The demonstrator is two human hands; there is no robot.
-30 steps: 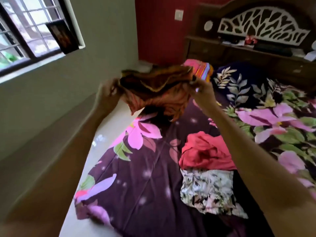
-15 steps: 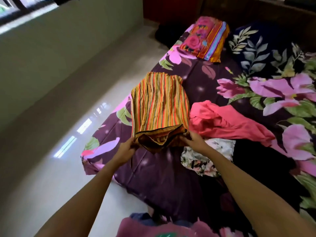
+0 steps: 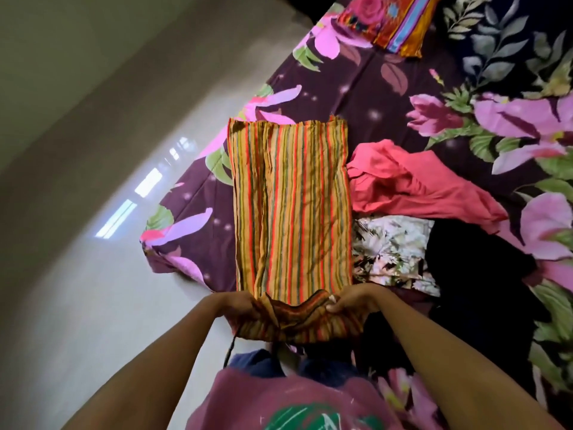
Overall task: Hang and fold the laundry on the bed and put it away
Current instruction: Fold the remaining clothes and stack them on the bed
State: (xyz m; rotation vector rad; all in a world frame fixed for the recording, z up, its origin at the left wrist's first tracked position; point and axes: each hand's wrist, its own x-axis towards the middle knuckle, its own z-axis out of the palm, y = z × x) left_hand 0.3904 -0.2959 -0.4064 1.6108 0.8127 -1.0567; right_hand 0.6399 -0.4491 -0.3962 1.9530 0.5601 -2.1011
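An orange striped garment point(image 3: 291, 206) lies lengthwise on the purple floral bedsheet point(image 3: 366, 85), its far end flat and its near waistband bunched at the bed's edge. My left hand point(image 3: 238, 307) grips the left side of that waistband. The right side of the waistband is pinched by my right hand point(image 3: 352, 301). A drawstring hangs down from the band below my left hand. Right of the striped garment lie a crumpled pink-red garment point(image 3: 412, 184), a white floral printed cloth point(image 3: 390, 249) and a black garment point(image 3: 474, 268).
A folded multicoloured cloth point(image 3: 390, 20) rests near the head of the bed. A dark leaf-patterned pillow point(image 3: 508, 35) lies at the top right. Pale tiled floor point(image 3: 102, 274) and a grey wall run along the bed's left side.
The striped garment went from being held up in the air to lying spread on the bed. Both hands drew its waistband toward me to the bed's edge, stretching it out.
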